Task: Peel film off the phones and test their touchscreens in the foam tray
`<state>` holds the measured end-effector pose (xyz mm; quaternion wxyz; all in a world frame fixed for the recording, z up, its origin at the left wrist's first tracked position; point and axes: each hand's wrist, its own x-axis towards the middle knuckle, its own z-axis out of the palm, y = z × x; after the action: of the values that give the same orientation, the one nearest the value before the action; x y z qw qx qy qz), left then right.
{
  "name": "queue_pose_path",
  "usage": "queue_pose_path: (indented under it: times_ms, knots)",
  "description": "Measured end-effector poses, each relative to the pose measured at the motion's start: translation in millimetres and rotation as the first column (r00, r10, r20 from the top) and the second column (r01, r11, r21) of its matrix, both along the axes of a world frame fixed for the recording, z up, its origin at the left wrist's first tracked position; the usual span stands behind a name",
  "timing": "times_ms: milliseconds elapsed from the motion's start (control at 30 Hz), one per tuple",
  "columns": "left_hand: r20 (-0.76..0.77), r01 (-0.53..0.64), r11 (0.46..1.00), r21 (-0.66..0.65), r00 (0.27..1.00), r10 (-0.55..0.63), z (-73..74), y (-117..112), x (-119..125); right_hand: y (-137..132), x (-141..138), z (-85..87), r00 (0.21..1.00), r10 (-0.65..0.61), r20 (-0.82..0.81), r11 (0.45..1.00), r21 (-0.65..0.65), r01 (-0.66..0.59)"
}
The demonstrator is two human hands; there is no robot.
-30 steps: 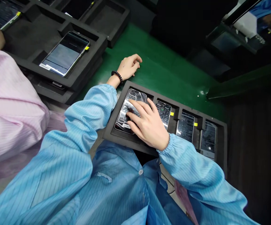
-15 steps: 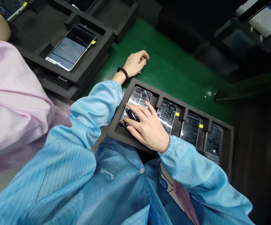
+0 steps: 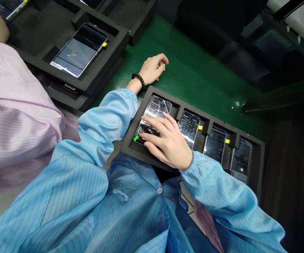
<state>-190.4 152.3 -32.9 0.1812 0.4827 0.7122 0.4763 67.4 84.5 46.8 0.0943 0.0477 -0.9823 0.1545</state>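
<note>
My right hand is spread over the leftmost smartphone, its fingertips on or just over the screen. That phone lies face up in a black foam tray, and a bright green patch shows in its lower left screen corner. Beside it in the tray, a second phone with a grid of buttons on screen is partly behind my hand. My left hand, with a black bead bracelet at the wrist, rests on the green tabletop. Its fingers are loosely bent and apart, holding nothing.
Further right in the tray sit a phone with lines of text and a darker phone. At upper left are stacked foam trays with another lit phone. A co-worker's pink sleeve is close on the left.
A green patch has appeared in the lower left corner of the leftmost phone's screen. My hands have hardly moved; the view has shifted slightly.
</note>
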Motion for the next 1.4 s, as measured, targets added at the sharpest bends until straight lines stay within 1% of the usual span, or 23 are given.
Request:
queue_pose_path:
  times_ms: [67, 200, 267, 367, 500, 667, 733, 800, 900, 1033, 1100, 1233, 1300, 1400]
  knots:
    - [-0.009, -0.004, 1.000, -0.007, 1.000, 0.004, 0.8, 0, 1, 1, -2, -0.9, 0.999, -0.040, 0.025, 0.999, 0.037, 0.039]
    - [-0.009, -0.014, 0.999, -0.041, 1.000, 0.014, 1.4, -1, 1, -2, -4, -8.0, 0.997, 0.031, 0.066, 0.994, 0.104, -0.038]
    - [-0.006, -0.014, 0.998, -0.054, 1.000, 0.014, 1.3, -1, 1, -1, -4, -10.1, 0.998, 0.032, 0.058, 0.990, 0.134, -0.040]
    - [-0.002, -0.005, 0.999, -0.043, 1.000, 0.005, 1.0, -2, 1, 7, -2, -9.4, 0.998, -0.036, 0.042, 0.983, 0.183, 0.028]
    - [-0.007, 0.011, 1.000, -0.009, 1.000, -0.011, 0.3, -1, 1, 31, -2, -7.7, 0.985, -0.164, 0.047, 0.963, 0.223, 0.150]
    - [-0.014, 0.001, 1.000, -0.012, 1.000, -0.002, -1.0, 0, 1, 65, -3, -13.0, 0.942, -0.335, 0.001, 0.913, 0.247, 0.324]
    - [-0.012, 0.000, 1.000, -0.023, 1.000, 0.000, -1.5, 1, 0, 75, -3, -14.1, 0.924, -0.381, -0.027, 0.894, 0.245, 0.376]
    - [-0.010, -0.001, 1.000, -0.024, 1.000, 0.000, -1.9, 1, 0, 80, -4, -12.4, 0.916, -0.398, -0.051, 0.885, 0.242, 0.397]
    - [-0.009, -0.003, 1.000, -0.018, 1.000, 0.003, -2.2, 1, 0, 79, -9, -5.9, 0.924, -0.378, -0.062, 0.895, 0.228, 0.382]
    - [-0.014, -0.009, 0.999, -0.041, 1.000, 0.008, -1.8, 1, 1, 68, -28, -0.3, 0.953, -0.303, -0.012, 0.933, 0.198, 0.299]
    - [-0.027, -0.013, 0.999, -0.045, 1.000, 0.011, -1.1, 2, 1, 64, -40, -1.5, 0.961, -0.277, 0.025, 0.942, 0.202, 0.267]
    - [-0.041, -0.012, 0.999, -0.043, 0.999, 0.011, 1.4, 2, 2, 63, -56, -7.5, 0.956, -0.282, 0.082, 0.939, 0.228, 0.257]
    - [-0.044, -0.016, 0.999, -0.044, 0.999, 0.015, 2.5, 1, 3, 64, -59, -10.0, 0.956, -0.280, 0.088, 0.939, 0.233, 0.253]
    - [-0.029, -0.009, 0.999, -0.043, 1.000, 0.008, 2.6, 1, 3, 63, -54, -10.7, 0.963, -0.257, 0.086, 0.945, 0.229, 0.232]
